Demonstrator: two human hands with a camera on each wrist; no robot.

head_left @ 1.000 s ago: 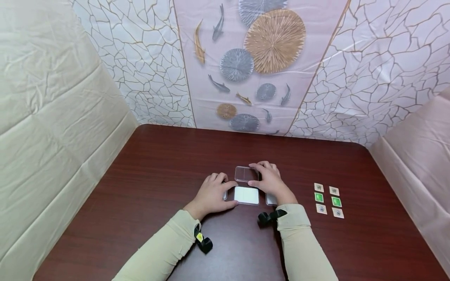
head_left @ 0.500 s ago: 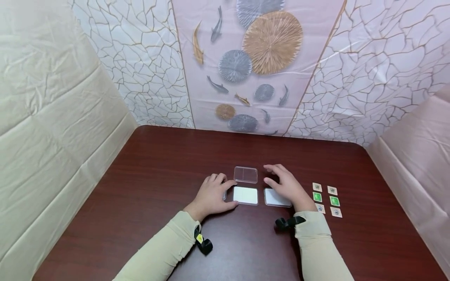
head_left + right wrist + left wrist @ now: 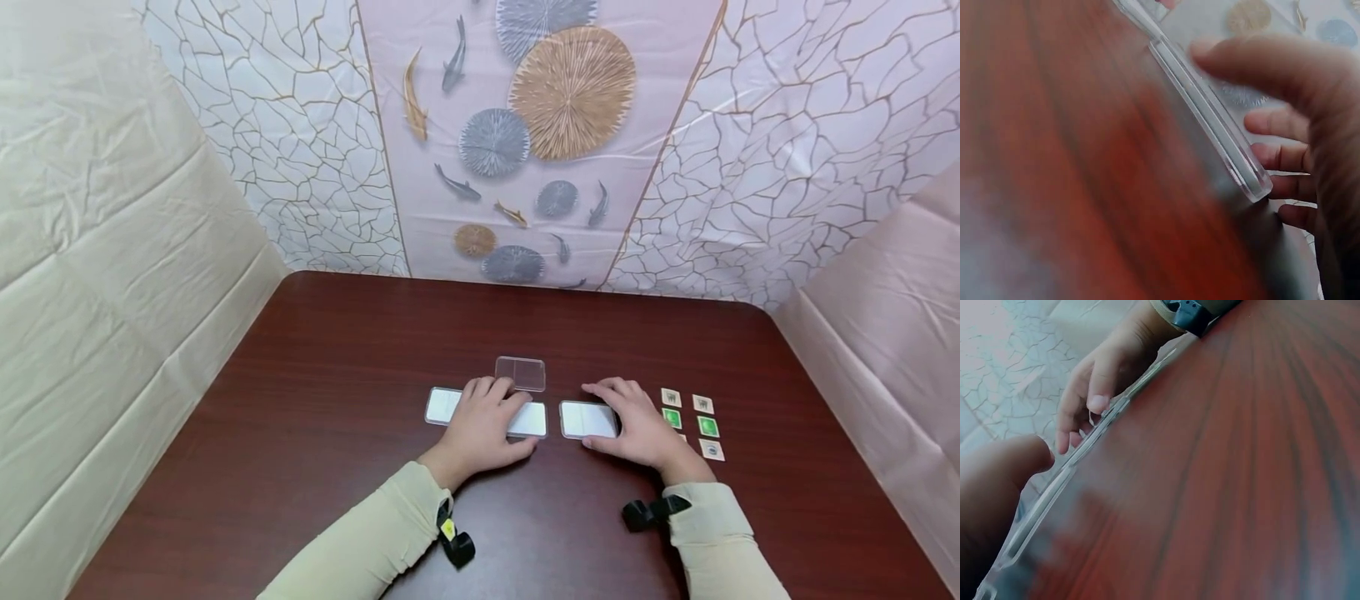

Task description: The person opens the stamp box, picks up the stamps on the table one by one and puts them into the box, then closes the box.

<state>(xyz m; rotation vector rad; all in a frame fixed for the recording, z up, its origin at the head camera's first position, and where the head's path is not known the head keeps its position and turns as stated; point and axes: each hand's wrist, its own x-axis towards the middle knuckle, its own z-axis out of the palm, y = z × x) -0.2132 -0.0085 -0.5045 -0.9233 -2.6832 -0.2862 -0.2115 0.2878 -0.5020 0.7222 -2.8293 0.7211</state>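
While the person's left hand (image 3: 480,429) bridges the flat white rectangle in a clear plastic case (image 3: 534,423) at the centre of the row, its thumb lies by the 6 o'clock edge and its fingers arch over towards 12; whether it presses or merely spans that case I cannot tell, since the hand covers much of it.

At 3 o'clock from there, the right hand (image 3: 633,425) is held fairly wide about a second flat white rectangle in a clear plastic case (image 3: 588,421), thumb near the 6 o'clock side and fingertips towards 12. The right wrist view shows a gap between thumb and case, so this looks like a loose straddle rather than a firm hold, perhaps because the short sides are the easier ones to span.

A third such white-filled case (image 3: 442,406) lies at 9 o'clock, and a see-through, unfilled rectangular plastic piece (image 3: 520,374) at 12, all flat on the glossy red-brown wooden table (image 3: 360,350). Well out at 3 o'clock, small square green and pale printed tiles (image 3: 708,427) stand in two columns, one partly hidden, probably set aside to leave the hands room.
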